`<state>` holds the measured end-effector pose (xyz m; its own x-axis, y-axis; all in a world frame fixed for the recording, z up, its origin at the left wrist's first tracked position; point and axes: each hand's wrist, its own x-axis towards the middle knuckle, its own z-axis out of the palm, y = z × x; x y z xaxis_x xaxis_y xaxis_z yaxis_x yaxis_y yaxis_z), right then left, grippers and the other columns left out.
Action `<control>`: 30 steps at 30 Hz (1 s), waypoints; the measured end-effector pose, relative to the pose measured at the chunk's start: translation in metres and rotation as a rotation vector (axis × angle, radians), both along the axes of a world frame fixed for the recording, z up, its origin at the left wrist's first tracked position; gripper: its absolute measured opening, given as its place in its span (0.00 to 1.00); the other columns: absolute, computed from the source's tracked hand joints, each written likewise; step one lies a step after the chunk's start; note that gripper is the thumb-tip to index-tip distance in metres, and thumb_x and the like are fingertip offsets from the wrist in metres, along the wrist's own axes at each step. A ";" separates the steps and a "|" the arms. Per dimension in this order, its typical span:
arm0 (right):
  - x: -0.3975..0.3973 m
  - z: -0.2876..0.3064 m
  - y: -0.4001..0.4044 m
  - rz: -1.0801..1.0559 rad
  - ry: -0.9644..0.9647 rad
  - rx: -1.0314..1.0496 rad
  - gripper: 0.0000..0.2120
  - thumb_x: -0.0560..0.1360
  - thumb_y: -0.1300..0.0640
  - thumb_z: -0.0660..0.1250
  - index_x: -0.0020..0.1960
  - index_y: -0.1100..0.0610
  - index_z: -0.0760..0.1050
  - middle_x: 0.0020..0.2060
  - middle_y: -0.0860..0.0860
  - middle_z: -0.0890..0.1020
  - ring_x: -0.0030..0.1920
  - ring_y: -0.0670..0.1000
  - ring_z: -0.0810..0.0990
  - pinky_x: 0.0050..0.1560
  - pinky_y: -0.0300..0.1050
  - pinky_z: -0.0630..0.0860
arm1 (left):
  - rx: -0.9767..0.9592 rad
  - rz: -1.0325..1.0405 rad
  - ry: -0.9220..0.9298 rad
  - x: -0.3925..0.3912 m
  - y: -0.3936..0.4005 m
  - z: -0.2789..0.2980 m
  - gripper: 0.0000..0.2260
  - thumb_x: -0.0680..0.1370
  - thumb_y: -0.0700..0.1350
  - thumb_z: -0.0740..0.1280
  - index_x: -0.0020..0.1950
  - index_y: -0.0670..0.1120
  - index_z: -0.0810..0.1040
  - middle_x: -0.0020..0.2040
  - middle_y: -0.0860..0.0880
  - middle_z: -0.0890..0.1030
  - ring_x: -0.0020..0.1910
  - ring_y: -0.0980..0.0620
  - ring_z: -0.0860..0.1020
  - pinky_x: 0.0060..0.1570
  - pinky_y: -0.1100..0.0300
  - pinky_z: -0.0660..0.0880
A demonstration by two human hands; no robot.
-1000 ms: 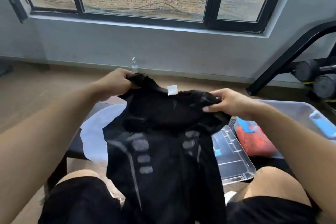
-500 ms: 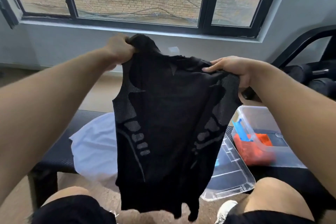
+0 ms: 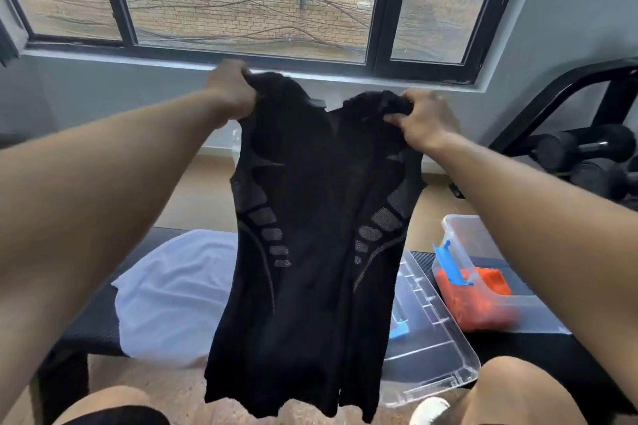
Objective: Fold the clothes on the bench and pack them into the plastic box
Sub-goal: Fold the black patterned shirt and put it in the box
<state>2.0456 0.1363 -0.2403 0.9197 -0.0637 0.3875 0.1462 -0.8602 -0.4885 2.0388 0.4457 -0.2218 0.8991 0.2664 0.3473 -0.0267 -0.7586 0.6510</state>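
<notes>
A black sleeveless shirt (image 3: 310,252) with grey mesh patches hangs spread out in front of me, above the bench. My left hand (image 3: 229,93) grips its left shoulder and my right hand (image 3: 423,122) grips its right shoulder, both at about window-sill height. A white garment (image 3: 172,300) lies flat on the black bench (image 3: 86,331) behind the shirt. The clear plastic box (image 3: 462,238) stands on the bench at the right, with an orange garment (image 3: 469,300) folded inside. Its clear lid (image 3: 428,355) lies beside it, partly hidden by the shirt.
Dumbbells (image 3: 583,155) and a black frame (image 3: 552,100) stand at the far right by the wall. A window (image 3: 241,0) fills the wall ahead. My knees are at the bottom edge, in front of the bench.
Both hands have lifted the black shirt from lap level up to full hanging length, and it now hangs open and straight. My view has tilted upward.
</notes>
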 end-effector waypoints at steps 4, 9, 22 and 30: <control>-0.016 -0.063 -0.006 0.059 0.023 0.048 0.10 0.70 0.45 0.75 0.47 0.47 0.80 0.44 0.49 0.84 0.47 0.54 0.81 0.51 0.52 0.79 | 0.175 -0.102 0.143 -0.022 -0.002 -0.062 0.05 0.74 0.35 0.67 0.43 0.45 0.76 0.45 0.41 0.79 0.48 0.41 0.77 0.42 0.57 0.69; -0.070 -0.113 -0.017 0.458 0.351 0.126 0.11 0.69 0.60 0.79 0.38 0.49 0.79 0.28 0.41 0.79 0.34 0.47 0.75 0.39 0.44 0.75 | 0.251 -0.368 0.371 -0.080 0.009 -0.131 0.12 0.72 0.37 0.71 0.34 0.47 0.70 0.32 0.49 0.73 0.34 0.48 0.70 0.31 0.60 0.65; -0.175 -0.153 0.001 0.874 0.875 -0.452 0.12 0.69 0.49 0.78 0.47 0.45 0.77 0.38 0.41 0.77 0.38 0.40 0.74 0.40 0.34 0.69 | 0.390 -0.667 0.881 -0.153 0.047 -0.204 0.19 0.64 0.49 0.82 0.37 0.49 0.72 0.36 0.51 0.78 0.35 0.53 0.72 0.38 0.59 0.69; -0.139 -0.147 0.000 0.732 0.891 -0.221 0.08 0.74 0.47 0.74 0.52 0.47 0.83 0.41 0.46 0.86 0.40 0.44 0.83 0.44 0.43 0.79 | 0.456 -0.625 1.075 -0.137 0.032 -0.194 0.12 0.68 0.51 0.80 0.45 0.52 0.80 0.43 0.57 0.85 0.42 0.58 0.80 0.41 0.65 0.72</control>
<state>1.9070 0.1358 -0.3871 0.6608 0.5809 -0.4752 0.3230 -0.7916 -0.5186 1.9016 0.4780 -0.4156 0.7088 -0.2405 -0.6631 -0.0842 -0.9622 0.2590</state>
